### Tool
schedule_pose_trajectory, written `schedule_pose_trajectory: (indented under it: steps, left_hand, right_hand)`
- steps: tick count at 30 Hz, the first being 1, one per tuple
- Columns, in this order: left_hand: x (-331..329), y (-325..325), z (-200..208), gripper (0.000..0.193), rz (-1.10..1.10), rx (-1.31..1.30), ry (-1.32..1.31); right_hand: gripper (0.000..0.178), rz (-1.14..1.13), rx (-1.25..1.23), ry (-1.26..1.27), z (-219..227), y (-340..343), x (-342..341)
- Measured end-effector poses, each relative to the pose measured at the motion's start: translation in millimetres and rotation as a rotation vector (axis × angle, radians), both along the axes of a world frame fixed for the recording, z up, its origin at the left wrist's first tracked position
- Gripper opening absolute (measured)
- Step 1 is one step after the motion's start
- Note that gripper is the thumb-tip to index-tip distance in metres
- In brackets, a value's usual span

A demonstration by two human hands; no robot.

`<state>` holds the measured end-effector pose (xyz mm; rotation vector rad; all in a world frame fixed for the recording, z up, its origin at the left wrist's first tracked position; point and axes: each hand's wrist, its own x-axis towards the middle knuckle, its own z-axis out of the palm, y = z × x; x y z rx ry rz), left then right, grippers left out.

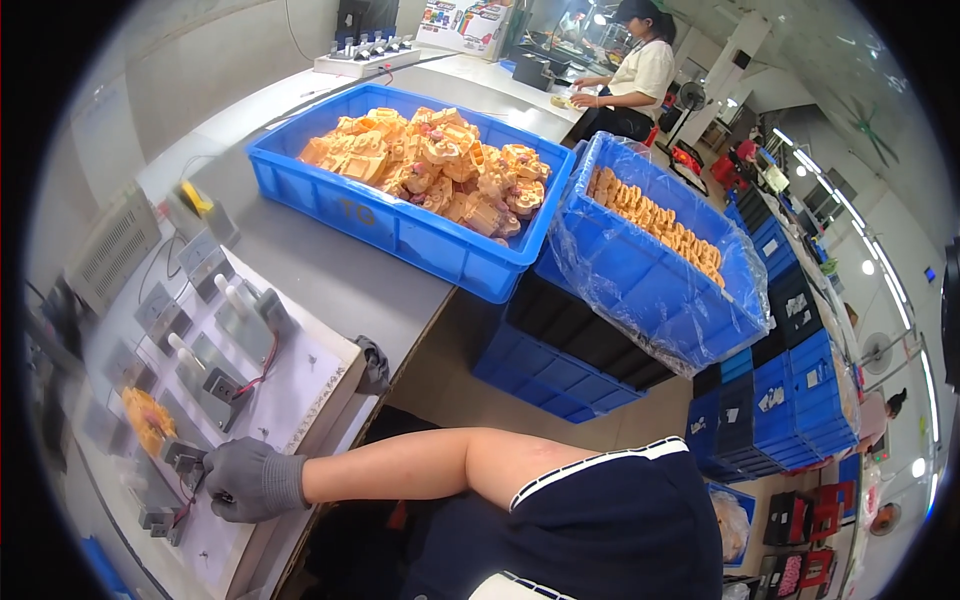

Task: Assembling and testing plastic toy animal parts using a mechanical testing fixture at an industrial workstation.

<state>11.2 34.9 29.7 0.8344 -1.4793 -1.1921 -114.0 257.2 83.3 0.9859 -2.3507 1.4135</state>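
Note:
My right hand [254, 481], in a grey knit glove, reaches in at the lower left with its fingers curled. It is at a small grey metal block [183, 461] on a white fixture board [312, 372]. What the fingers hold, if anything, is hidden. Just beyond the hand, an orange-yellow moulded plastic part [149, 421] stands in one of the board's holders. Other holders with grey blocks, pale pegs and red and black wires line the board. My left hand is out of view; only a white-trimmed sleeve edge [520, 588] shows at the bottom.
A blue tray [400, 232] heaped with orange plastic parts [430, 160] sits on the grey table. To its right, a plastic-lined blue crate [640, 285] of similar parts tops stacked crates. A dark cloth [372, 365] lies by the board. A person [640, 75] works farther back.

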Motion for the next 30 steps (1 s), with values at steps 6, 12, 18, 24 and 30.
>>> schedule_pose_trajectory:
  steps: [6, 12, 18, 24, 30]
  left_hand:
    - [1.6, -2.4, -3.1, 0.032, -0.011, 0.004, 0.033]
    - [3.4, 0.2, -2.5, 0.033, -0.015, -0.040, -0.006]
    - [6.5, -4.3, -3.0, 0.032, 0.047, -0.063, -0.075]
    - [2.3, -2.6, -4.9, 0.030, 0.024, -0.083, -0.043]
    - [3.0, -1.2, -4.1, 0.029, 0.015, -0.030, -0.016]
  right_hand:
    - [0.014, 0.006, -0.010, 0.004, 1.0, -1.1, 0.6]
    - [0.011, -0.037, -0.011, 0.009, -5.0, -4.0, -0.3]
    - [0.013, -0.036, -0.004, 0.021, -4.9, -8.7, 0.7]
    - [0.015, -0.047, -0.019, 0.024, -6.3, -5.2, -1.7]
    - [0.016, -0.042, 0.011, 0.029, -6.7, -5.5, -1.3]
